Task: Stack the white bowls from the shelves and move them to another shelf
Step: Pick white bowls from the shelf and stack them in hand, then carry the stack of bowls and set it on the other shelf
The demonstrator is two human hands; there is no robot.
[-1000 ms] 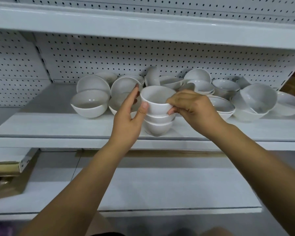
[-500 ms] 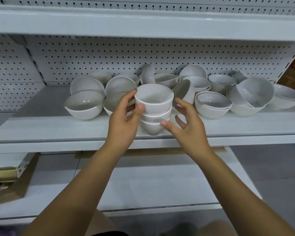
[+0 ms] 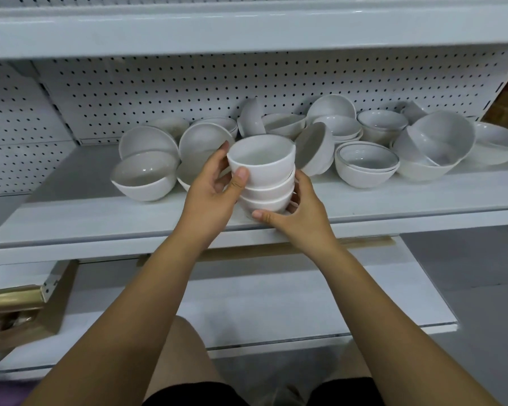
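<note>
A stack of three small white bowls stands near the front edge of the middle shelf. My left hand grips the top bowl from the left, thumb on its front wall and fingers behind. My right hand cups the bottom of the stack from the right, thumb curled under the lowest bowl. Several more white bowls lie loose behind, some tilted on their sides, such as a big bowl at the left and a nested pair at the right.
A pegboard back wall closes the shelf behind. An upper shelf hangs overhead. A lower shelf lies below my arms. A brown box sits at the lower left. My knees show at the bottom.
My right hand has moved in from open beside the stack and now wraps its base. The left hand keeps its hold on the top bowl.
</note>
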